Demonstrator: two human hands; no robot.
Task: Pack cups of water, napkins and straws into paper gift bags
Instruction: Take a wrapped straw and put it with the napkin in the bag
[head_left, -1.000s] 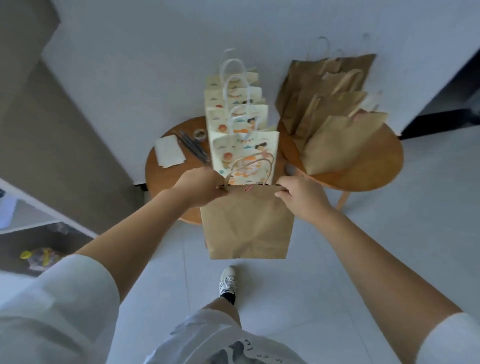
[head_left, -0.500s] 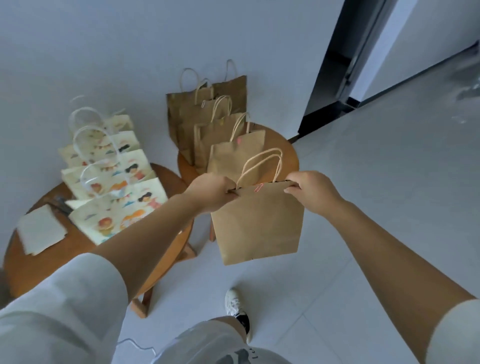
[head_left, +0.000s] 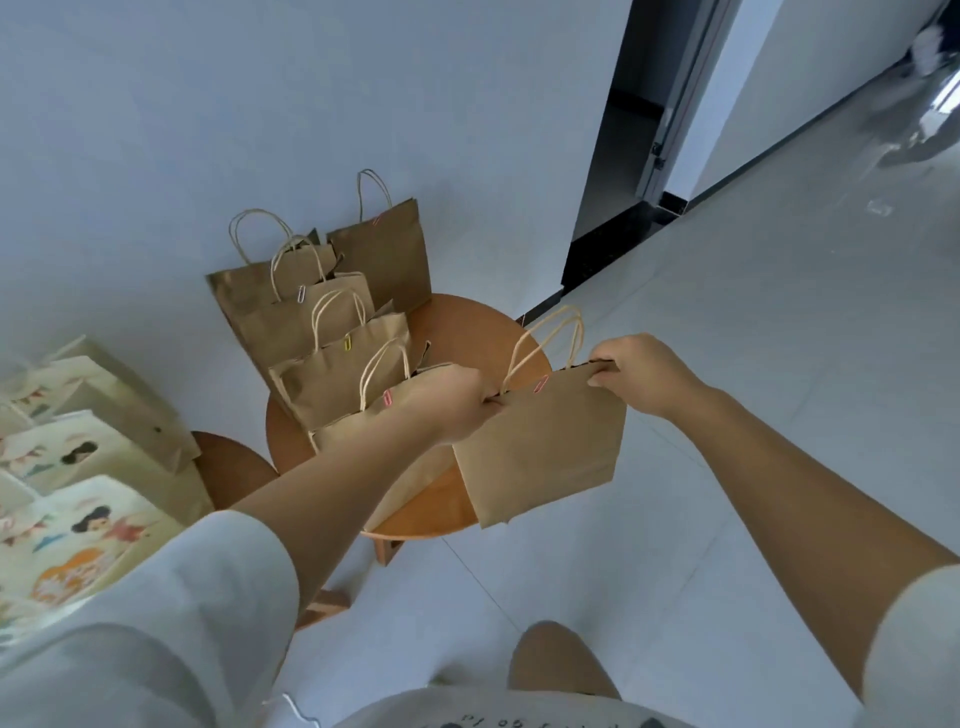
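The brown paper bag (head_left: 545, 441) has moved from in front of the round desk (head_left: 467, 332) to above its right edge. It now hangs tilted, with the fingers of the left hand (head_left: 457, 397) and right hand (head_left: 639, 374) clamped on its top corners. It looks smooth and lightly creased, with one pink paper clip (head_left: 540, 385) on its top edge, and five similar bags (head_left: 332, 384) stand in a row on the desk.

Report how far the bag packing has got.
Done, by the look of it: a row of brown paper bags stands clipped on the round table. In hand: the left hand and right hand hold another clipped brown bag by its top edge. Left: setting it down; whether the printed bags are packed cannot be told.
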